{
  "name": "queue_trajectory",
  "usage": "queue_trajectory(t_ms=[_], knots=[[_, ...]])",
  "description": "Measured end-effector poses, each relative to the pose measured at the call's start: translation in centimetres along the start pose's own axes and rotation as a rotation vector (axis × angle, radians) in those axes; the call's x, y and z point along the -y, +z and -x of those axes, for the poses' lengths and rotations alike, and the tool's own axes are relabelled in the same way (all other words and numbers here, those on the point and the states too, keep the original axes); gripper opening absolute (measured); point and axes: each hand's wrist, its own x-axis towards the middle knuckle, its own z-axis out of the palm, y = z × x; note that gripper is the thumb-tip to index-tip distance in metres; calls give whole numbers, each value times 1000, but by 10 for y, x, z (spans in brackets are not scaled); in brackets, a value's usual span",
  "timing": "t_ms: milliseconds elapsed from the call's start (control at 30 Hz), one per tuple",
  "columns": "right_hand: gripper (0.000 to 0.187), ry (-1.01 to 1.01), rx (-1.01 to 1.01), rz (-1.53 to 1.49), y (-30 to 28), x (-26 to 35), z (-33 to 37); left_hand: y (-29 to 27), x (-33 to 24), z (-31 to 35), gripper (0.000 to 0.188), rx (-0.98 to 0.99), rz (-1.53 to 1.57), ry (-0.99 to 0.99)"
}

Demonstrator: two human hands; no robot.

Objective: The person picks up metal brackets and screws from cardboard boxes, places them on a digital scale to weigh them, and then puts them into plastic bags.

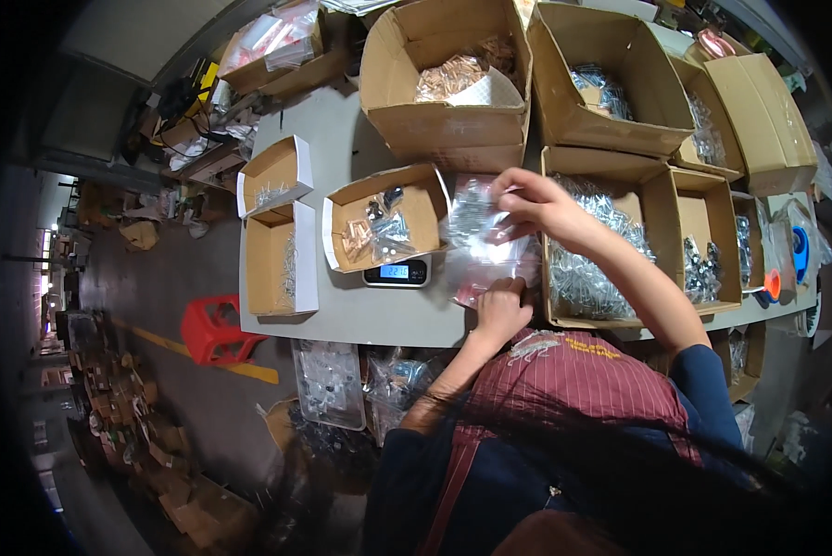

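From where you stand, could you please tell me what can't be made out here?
All in the head view:
- Right hand's fingertip contact with the clear plastic: blurred.
- Anything inside that plastic: obscured by glare.
- Scale's platform: hidden by the cardboard tray.
- Clear tub's far end: hidden by the table edge; its contents: too small.

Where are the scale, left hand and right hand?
Scale [395, 271], head view: on its lit blue display.
Left hand [502, 313], head view: back of the hand.
Right hand [548, 206], head view: back of the hand.
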Motion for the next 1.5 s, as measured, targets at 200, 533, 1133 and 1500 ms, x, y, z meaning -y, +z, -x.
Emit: queue_trajectory(t_ms=[200, 533, 1133, 1500], knots=[[57, -192, 151, 1033, -1, -63, -14, -53, -20, 0, 11, -334, -94, 347], [74, 125, 185, 711, -3, -36, 24, -130, -62, 3, 11, -367, -168, 567], [20, 181, 117, 142, -11, -29, 79, -117, -50, 10, 12, -102, -113, 86], [19, -142, 173, 542, 22, -26, 98, -132, -92, 2, 24, -15, 309, 26]])
